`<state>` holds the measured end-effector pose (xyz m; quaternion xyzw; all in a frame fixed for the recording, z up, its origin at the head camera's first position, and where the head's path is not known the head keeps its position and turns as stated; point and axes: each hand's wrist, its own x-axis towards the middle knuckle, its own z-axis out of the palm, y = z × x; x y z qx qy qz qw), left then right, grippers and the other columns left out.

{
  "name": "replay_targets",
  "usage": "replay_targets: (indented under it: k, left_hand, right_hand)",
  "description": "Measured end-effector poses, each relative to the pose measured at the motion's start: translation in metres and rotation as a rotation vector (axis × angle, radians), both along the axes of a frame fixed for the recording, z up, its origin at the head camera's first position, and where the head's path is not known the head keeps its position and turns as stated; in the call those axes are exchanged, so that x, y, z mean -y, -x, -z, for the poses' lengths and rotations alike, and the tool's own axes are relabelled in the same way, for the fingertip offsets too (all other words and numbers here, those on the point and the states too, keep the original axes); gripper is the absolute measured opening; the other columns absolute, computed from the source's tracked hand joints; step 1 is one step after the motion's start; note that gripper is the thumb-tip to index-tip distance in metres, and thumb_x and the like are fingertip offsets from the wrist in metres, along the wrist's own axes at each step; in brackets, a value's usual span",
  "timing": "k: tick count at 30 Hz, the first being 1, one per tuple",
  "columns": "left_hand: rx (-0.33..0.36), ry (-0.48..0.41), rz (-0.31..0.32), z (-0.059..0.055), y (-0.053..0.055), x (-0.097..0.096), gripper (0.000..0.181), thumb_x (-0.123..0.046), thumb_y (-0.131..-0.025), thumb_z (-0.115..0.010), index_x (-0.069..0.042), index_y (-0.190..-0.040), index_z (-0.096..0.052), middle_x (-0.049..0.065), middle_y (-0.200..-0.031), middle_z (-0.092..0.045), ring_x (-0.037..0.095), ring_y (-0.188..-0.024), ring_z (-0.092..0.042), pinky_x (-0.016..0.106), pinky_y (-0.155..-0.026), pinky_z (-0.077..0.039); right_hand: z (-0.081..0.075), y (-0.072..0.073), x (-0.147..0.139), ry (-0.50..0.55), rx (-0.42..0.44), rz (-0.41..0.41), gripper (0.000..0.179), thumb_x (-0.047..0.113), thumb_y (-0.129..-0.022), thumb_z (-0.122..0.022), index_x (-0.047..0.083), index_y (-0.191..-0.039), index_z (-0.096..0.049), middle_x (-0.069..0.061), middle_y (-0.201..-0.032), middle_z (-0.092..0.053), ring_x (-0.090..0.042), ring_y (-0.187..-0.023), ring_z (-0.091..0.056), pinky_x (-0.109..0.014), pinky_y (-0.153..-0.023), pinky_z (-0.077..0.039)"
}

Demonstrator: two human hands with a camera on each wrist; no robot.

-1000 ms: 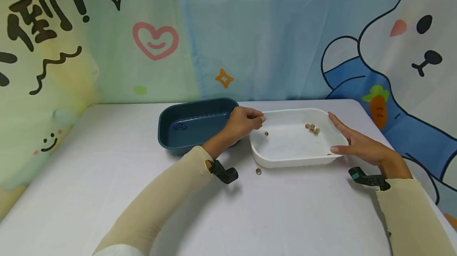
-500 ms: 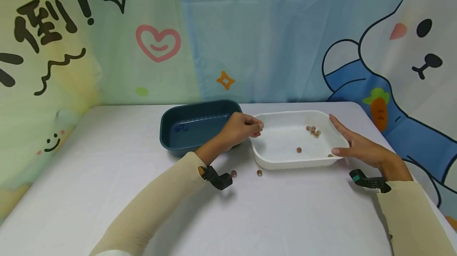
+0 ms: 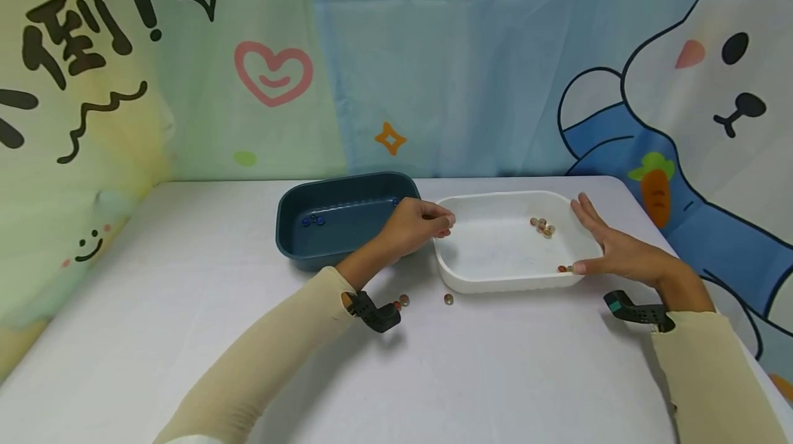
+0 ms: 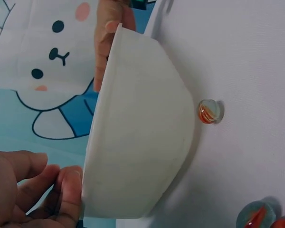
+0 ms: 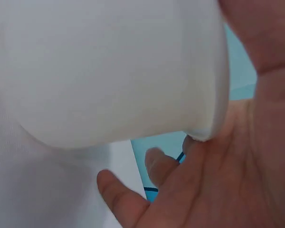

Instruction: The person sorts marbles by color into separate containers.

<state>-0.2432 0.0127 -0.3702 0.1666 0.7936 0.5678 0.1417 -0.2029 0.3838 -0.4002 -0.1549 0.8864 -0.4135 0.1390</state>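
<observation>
My left hand [image 3: 414, 225] is at the left rim of a white plastic tray [image 3: 489, 251], fingers loosely bent and thumb near the fingertips. No object shows between those fingers in the left wrist view. At the tray's right end my right hand [image 3: 626, 255] rests along the rim, thumb over the near corner and fingers stretched along the outside. The right wrist view shows its palm [image 5: 228, 166] against the tray's edge. Several brownish glass marbles [image 3: 542, 225] lie in the tray. A red-and-clear marble [image 3: 562, 268] sits beside another by the right thumb.
Left of the tray stands a dark blue basin [image 3: 286, 241] with several blue marbles [image 3: 312, 219] inside, partly behind my left arm. One swirled marble [image 4: 209, 111] lies on the white tablecloth before the tray. Two more marbles [image 3: 404, 300] are beside my left wrist strap.
A marble has rolled rightward across the tray to the right thumb. My left forearm has shifted slightly left, uncovering two tabletop marbles. The right fingers have spread a little.
</observation>
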Motion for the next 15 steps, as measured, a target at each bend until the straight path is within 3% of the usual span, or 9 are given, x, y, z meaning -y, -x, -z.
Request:
replay_targets:
  k: [9, 15]
  left_hand:
    - [0.022, 0.009, 0.008, -0.0002, 0.0007, 0.0007, 0.023, -0.015, -0.097, -0.062, 0.0, -0.11, -0.072, 0.008, -0.093, -0.071, 0.017, -0.085, -0.067, 0.037, -0.086, -0.053]
    - [0.023, -0.005, 0.021, -0.0001, -0.0009, 0.0034, 0.025, -0.015, -0.098, -0.06, 0.002, -0.111, -0.071, 0.01, -0.094, -0.072, 0.019, -0.086, -0.068, 0.039, -0.087, -0.052]
  right_hand:
    - [-0.002, -0.0012, 0.0016, -0.001, -0.026, 0.005, 0.114, 0.018, -0.08, -0.078, 0.03, -0.155, 0.006, 0.007, -0.159, 0.02, -0.041, -0.143, 0.016, -0.077, -0.097, -0.01]
    - [-0.0007, 0.0001, -0.0012, 0.016, -0.011, -0.001, 0.114, 0.015, -0.081, -0.077, 0.027, -0.156, 0.008, -0.001, -0.16, 0.021, -0.045, -0.142, 0.013, -0.077, -0.098, -0.009]
